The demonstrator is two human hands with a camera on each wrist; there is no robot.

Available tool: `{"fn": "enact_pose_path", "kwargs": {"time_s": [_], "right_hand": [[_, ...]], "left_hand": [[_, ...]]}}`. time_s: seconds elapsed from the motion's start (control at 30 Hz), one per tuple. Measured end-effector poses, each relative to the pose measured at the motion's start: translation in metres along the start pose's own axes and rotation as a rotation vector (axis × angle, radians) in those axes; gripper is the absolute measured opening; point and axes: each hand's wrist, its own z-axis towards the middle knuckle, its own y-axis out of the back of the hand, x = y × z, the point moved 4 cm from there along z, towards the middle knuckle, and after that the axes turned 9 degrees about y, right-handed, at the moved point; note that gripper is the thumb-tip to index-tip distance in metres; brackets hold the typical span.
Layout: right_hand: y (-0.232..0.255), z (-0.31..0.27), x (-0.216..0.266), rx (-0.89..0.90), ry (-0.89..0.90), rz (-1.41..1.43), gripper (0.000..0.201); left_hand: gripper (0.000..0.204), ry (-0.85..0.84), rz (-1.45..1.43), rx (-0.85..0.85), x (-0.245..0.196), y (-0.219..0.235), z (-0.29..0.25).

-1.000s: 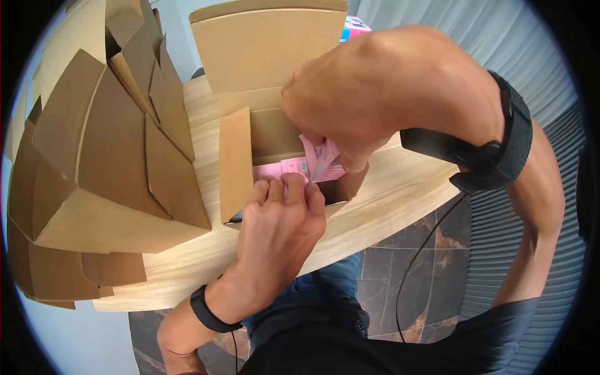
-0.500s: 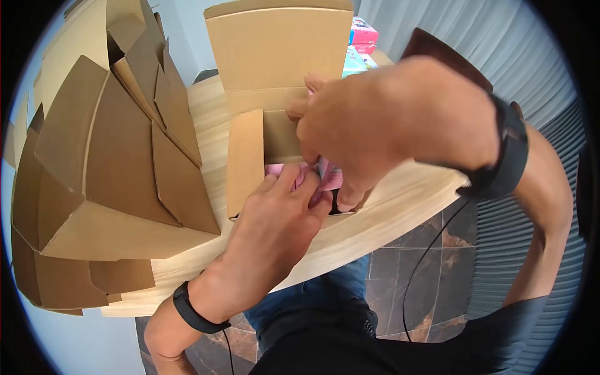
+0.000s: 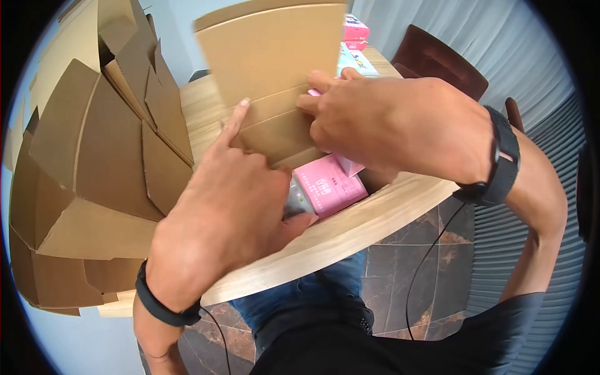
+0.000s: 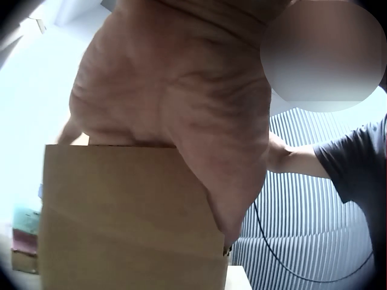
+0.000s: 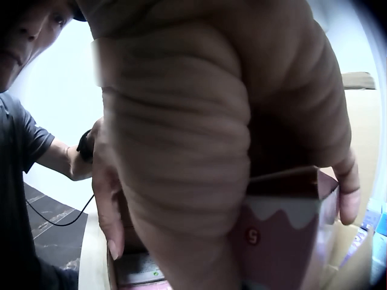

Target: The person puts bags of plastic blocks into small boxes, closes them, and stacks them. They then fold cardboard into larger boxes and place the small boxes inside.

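An open cardboard box [image 3: 269,56] stands on the table with its lid up. My left hand [image 3: 219,197] grips its left side, index finger stretched toward the back edge and thumb at the near edge. In the left wrist view the palm lies over a cardboard panel [image 4: 133,211]. A pink printed carton [image 3: 331,184] lies inside the box beside something grey [image 3: 298,199]. My right hand [image 3: 400,134] reaches over the right part and holds another pink carton [image 5: 278,241], with a white wavy edge and a "5". Most of that carton is hidden by the hand.
Large folded brown cartons [image 3: 112,150] are stacked at the left of the wooden table [image 3: 262,275]. Colourful packages [image 3: 356,59] sit at the back right. A dark red chair [image 3: 440,59] stands behind the table, and a thin cable [image 3: 415,281] hangs at the right.
My left hand has left the pink packaging inside and moved to the box's left side. The box has turned slightly, and the pink carton lying inside is more exposed.
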Motion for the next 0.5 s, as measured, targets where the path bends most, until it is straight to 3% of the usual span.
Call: {"fn": "enact_pose_path", "kwargs": {"time_s": [0.07, 0.13, 0.17, 0.3, 0.37, 0.5], "right_hand": [[-0.002, 0.002, 0.002, 0.000, 0.005, -0.010, 0.018], [-0.006, 0.003, 0.003, 0.010, -0.001, -0.024, 0.019], [-0.005, 0.003, 0.002, 0.013, -0.005, -0.022, 0.020], [0.003, -0.004, 0.007, 0.021, 0.001, -0.015, 0.023], [0.004, -0.005, 0.009, 0.034, 0.002, -0.023, 0.024], [0.005, -0.009, 0.011, 0.055, -0.010, -0.032, 0.026]], "left_hand": [[0.065, 0.018, 0.009, 0.076, -0.002, -0.005, 0.001], [0.064, -0.232, -0.118, -0.238, -0.009, -0.002, 0.002], [0.062, -0.177, -0.193, -0.039, -0.009, 0.002, 0.012], [0.060, -0.246, -0.204, 0.061, -0.014, -0.003, 0.025], [0.056, -0.300, -0.308, -0.156, -0.015, -0.009, 0.025], [0.039, -0.306, -0.191, -0.238, -0.024, -0.018, 0.022]]}}
